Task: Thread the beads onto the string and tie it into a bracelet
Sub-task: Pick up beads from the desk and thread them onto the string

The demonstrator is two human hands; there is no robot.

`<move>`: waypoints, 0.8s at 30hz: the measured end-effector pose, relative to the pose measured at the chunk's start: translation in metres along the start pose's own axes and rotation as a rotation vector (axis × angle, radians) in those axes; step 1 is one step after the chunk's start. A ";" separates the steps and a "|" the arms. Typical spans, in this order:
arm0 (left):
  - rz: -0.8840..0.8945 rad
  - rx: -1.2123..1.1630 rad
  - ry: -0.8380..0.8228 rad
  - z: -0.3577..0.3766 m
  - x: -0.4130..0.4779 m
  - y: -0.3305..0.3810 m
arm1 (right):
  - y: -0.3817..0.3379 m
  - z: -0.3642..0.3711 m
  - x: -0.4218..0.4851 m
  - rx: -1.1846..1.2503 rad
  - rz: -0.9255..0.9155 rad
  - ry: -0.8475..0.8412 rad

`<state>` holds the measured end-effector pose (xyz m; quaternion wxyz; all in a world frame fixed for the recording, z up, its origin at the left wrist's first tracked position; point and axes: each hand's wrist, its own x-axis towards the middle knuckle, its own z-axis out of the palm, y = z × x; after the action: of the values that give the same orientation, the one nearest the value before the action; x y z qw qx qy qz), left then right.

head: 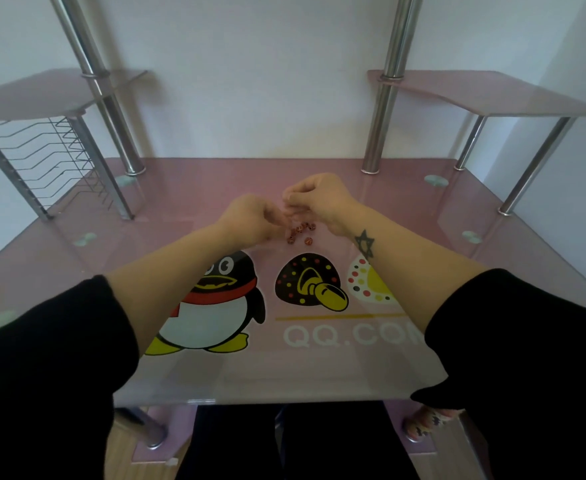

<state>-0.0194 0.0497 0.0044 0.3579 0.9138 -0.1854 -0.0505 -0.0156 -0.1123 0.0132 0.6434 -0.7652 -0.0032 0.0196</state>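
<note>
Near the middle of a pink glass desk, a small cluster of reddish-brown beads is lying loose on the surface, just beyond the printed cartoons and directly between the person's two hands. The left hand is hovering just beside the beads on their left, its fingers curling inward toward them; whether it is holding anything cannot be told. The right hand is hanging a little higher and farther back, its fingertips bunching together as if pinching, but what they are gripping, if anything, is too small to make out, and no string is showing clearly. A dark star tattoo is showing on the right wrist, and black sleeves are covering both forearms from the elbow down. Nearer the person, a penguin cartoon with a red scarf, a spotted dark mushroom design and white "QQ.COM" lettering are decorating the glass. Chrome posts are rising from the back of the desk, carrying a pink side shelf at each side, with a wire rack hanging under the left one.
</note>
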 end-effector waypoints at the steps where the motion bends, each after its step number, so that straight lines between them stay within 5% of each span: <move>1: -0.004 0.041 -0.028 0.004 0.000 0.001 | 0.001 -0.001 -0.001 -0.032 -0.002 -0.001; 10: -0.027 0.081 -0.030 0.014 0.002 0.003 | 0.005 -0.008 -0.005 -0.184 -0.078 -0.027; 24: -0.201 -0.610 0.071 0.001 0.001 -0.030 | 0.014 0.002 -0.009 -0.351 -0.201 -0.023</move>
<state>-0.0099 0.0685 -0.0163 0.6147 0.7794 -0.0577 -0.1068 -0.0248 -0.1127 -0.0006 0.4989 -0.8612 -0.0901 -0.0369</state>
